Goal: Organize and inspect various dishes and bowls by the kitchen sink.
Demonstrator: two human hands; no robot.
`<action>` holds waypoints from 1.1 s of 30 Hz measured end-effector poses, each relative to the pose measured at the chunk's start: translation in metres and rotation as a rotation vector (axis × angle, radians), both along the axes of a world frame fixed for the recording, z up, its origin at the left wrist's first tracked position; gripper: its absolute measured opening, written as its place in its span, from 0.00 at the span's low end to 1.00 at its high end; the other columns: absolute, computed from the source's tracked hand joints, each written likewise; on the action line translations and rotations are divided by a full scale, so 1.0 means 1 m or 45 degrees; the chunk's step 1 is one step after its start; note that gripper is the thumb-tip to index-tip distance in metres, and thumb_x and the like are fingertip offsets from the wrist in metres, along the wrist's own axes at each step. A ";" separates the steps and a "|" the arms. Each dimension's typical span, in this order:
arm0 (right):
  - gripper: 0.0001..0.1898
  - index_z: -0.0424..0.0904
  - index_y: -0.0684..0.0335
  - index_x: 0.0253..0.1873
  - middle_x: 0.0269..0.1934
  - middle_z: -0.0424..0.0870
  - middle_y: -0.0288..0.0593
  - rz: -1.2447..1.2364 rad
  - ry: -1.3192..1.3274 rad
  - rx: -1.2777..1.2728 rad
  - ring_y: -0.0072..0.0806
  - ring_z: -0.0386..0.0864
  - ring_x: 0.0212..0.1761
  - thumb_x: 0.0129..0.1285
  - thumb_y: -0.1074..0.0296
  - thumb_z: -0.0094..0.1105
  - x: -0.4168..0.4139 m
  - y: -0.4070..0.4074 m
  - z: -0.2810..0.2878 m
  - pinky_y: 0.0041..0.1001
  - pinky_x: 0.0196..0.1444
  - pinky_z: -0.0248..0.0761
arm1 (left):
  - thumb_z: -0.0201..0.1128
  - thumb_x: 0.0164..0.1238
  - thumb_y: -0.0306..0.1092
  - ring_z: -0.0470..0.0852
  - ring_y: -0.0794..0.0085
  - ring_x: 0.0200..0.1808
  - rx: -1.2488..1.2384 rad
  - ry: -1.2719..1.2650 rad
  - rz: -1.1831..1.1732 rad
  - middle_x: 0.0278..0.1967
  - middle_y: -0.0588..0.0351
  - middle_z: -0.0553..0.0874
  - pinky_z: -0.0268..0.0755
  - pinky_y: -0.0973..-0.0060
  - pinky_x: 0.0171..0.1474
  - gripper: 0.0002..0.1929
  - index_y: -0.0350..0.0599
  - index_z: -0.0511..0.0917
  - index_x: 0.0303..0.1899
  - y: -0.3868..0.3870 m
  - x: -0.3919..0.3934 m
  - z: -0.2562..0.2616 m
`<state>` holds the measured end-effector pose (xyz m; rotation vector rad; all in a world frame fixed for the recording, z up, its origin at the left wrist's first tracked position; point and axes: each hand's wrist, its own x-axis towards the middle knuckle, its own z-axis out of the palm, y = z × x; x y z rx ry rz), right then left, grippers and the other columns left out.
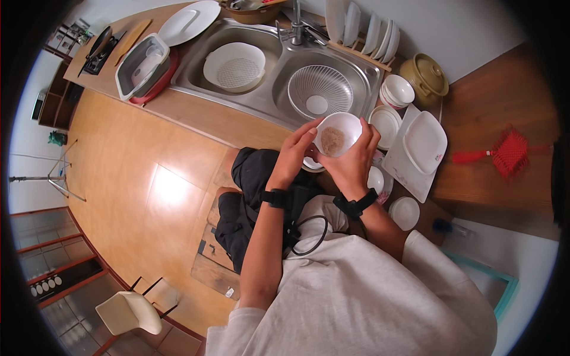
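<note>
A small white bowl (349, 127) is held between my left hand (296, 149) and my right hand (352, 162), just in front of the sink's right basin. Brownish matter shows in the bowl; what it is I cannot tell. Fingers of both hands wrap the bowl's sides. Beneath my hands, part of another white dish (311, 164) is visible. Past the bowl, a round slotted drainer basket (320, 91) sits in the right basin of the steel sink (276, 95). A white perforated colander (234, 66) lies in the left basin.
Stacked white bowls (398, 90), plates (385, 126) and a white tray (425, 142) stand on the right, near a lidded clay pot (423, 78). Plates stand in a wooden rack (360, 55) behind the faucet (296, 31). A grey tub (142, 66) and an oval platter (189, 22) are left.
</note>
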<state>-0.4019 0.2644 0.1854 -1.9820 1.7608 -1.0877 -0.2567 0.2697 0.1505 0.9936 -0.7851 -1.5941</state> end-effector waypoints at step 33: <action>0.46 0.62 0.68 0.65 0.56 0.71 0.49 0.581 -0.577 -0.032 0.38 0.72 0.59 0.43 0.58 0.81 -0.051 0.058 0.068 0.34 0.60 0.64 | 0.49 0.75 0.45 0.82 0.75 0.35 0.182 -0.030 0.082 0.33 0.51 0.85 0.72 0.79 0.40 0.22 0.33 0.81 0.39 0.019 -0.017 0.130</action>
